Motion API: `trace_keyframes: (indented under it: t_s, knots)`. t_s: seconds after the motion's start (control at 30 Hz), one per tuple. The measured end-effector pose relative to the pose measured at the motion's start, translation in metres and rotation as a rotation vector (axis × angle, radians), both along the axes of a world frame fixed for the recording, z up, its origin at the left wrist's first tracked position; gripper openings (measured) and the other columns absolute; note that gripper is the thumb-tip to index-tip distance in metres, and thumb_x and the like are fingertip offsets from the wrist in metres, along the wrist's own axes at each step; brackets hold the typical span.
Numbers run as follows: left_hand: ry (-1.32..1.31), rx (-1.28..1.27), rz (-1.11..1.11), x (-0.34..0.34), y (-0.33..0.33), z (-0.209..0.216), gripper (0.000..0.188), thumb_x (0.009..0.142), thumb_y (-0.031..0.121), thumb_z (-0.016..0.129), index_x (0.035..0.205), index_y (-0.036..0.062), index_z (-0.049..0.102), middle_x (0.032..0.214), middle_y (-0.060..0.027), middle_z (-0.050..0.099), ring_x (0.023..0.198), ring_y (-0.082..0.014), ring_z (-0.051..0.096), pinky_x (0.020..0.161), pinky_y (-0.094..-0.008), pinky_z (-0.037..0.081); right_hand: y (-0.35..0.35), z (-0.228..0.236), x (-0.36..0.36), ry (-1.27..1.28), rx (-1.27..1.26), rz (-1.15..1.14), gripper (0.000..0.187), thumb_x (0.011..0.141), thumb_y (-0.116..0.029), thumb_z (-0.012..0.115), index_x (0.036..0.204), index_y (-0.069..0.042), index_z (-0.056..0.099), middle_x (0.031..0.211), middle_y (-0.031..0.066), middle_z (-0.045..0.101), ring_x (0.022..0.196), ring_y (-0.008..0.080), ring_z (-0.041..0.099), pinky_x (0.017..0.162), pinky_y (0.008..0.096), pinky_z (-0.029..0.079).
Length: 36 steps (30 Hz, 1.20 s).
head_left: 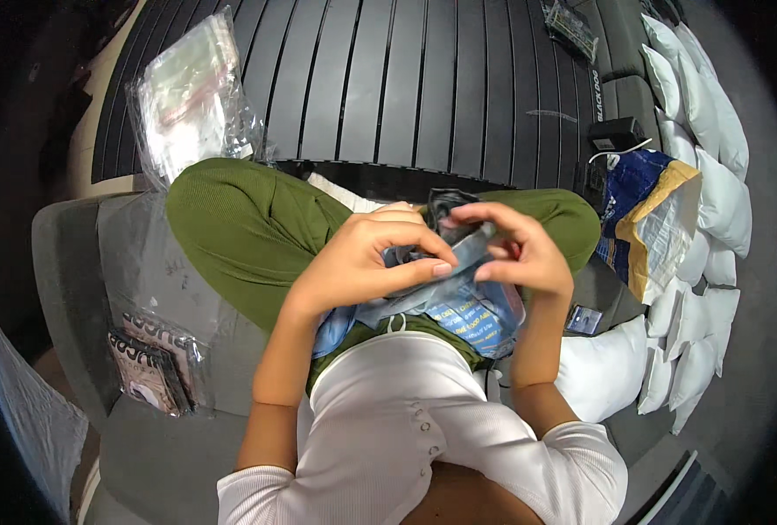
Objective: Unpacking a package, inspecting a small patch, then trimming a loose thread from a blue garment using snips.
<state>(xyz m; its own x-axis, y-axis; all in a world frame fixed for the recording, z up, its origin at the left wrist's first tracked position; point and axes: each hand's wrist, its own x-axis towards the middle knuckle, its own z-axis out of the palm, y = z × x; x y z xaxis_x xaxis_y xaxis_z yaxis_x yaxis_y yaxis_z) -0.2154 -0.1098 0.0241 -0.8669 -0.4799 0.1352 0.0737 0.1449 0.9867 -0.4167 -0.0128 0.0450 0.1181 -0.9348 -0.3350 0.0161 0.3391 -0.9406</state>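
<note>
In my lap rests a crumpled, soft blue piece with yellow print (pixel 474 322), which looks like a bag or a printed cloth. Its grey-blue upper edge is gathered between my hands, and a dark, shiny part (pixel 445 203) sticks up behind it. My left hand (pixel 375 258) pinches that edge between thumb and forefinger; its other fingers are hidden behind the material. On the other side, my right hand (pixel 524 249) is slightly blurred, its forefinger reaching over the dark part and its thumb held apart from it, close to the material.
A slatted black table (pixel 362 79) stands ahead, bearing clear plastic packages (pixel 191 105) at left. Packed dark printed items (pixel 152 363) lie on the grey sofa (pixel 143 446). To the right are an open blue-and-tan paper sack (pixel 642 219), a black box (pixel 618 134) and several white pillows (pixel 721 201).
</note>
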Motion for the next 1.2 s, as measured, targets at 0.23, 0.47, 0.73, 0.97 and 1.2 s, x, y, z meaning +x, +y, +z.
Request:
trace_keyframes:
  t_s: [0.23, 0.47, 0.73, 0.97, 1.2]
  knots:
    - [0.0, 0.306, 0.011, -0.002, 0.004, -0.005, 0.017, 0.077, 0.01, 0.063, 0.09, -0.0005, 0.064, 0.08, -0.0047, 0.063, 0.072, -0.0081, 0.054, 0.067, -0.0211, 0.043, 0.006, -0.002, 0.014, -0.016, -0.067, -0.062, 0.022, 0.064, -0.008, 0.071, 0.079, 0.002, 0.058, 0.068, 0.0008, 0.052, 0.058, 0.0036, 0.042, 0.051, 0.0176, 0.031]
    - [-0.029, 0.15, -0.295, -0.005, 0.0, -0.021, 0.019, 0.079, 0.014, 0.061, 0.074, -0.0051, 0.062, 0.078, -0.0091, 0.062, 0.075, -0.0179, 0.057, 0.069, -0.0288, 0.044, 0.018, -0.006, 0.003, -0.255, -0.088, -0.284, 0.022, 0.067, -0.016, 0.068, 0.069, -0.001, 0.054, 0.063, 0.0023, 0.051, 0.056, 0.0079, 0.046, 0.053, 0.0194, 0.035]
    - [-0.024, 0.634, -0.366, 0.003, 0.002, -0.006, 0.017, 0.076, 0.012, 0.065, 0.08, -0.005, 0.065, 0.061, 0.0004, 0.057, 0.052, 0.0012, 0.041, 0.044, -0.0165, 0.028, 0.017, -0.023, -0.013, -0.294, -0.086, -0.399, 0.029, 0.069, -0.024, 0.067, 0.07, -0.003, 0.046, 0.058, 0.001, 0.045, 0.048, 0.0079, 0.042, 0.044, 0.021, 0.034]
    - [-0.262, 0.59, -0.694, 0.008, 0.005, -0.02, 0.037, 0.088, 0.02, 0.053, 0.057, 0.0028, 0.044, 0.053, 0.0092, 0.027, 0.05, -0.0012, 0.023, 0.042, -0.0225, 0.02, 0.015, -0.041, -0.032, -0.683, -0.19, -0.529, 0.02, 0.082, -0.02, 0.055, 0.079, -0.005, 0.042, 0.061, 0.0012, 0.044, 0.054, 0.0124, 0.053, 0.065, 0.0329, 0.052]
    - [-0.039, 0.677, -0.587, 0.011, 0.003, -0.017, 0.036, 0.091, 0.026, 0.049, 0.062, 0.0034, 0.049, 0.056, 0.0071, 0.04, 0.052, -0.0017, 0.035, 0.046, -0.0195, 0.032, 0.011, -0.037, -0.03, -0.311, -0.071, -0.582, 0.02, 0.084, -0.021, 0.055, 0.092, -0.004, 0.048, 0.075, 0.0015, 0.052, 0.044, 0.0027, 0.036, 0.041, 0.0157, 0.031]
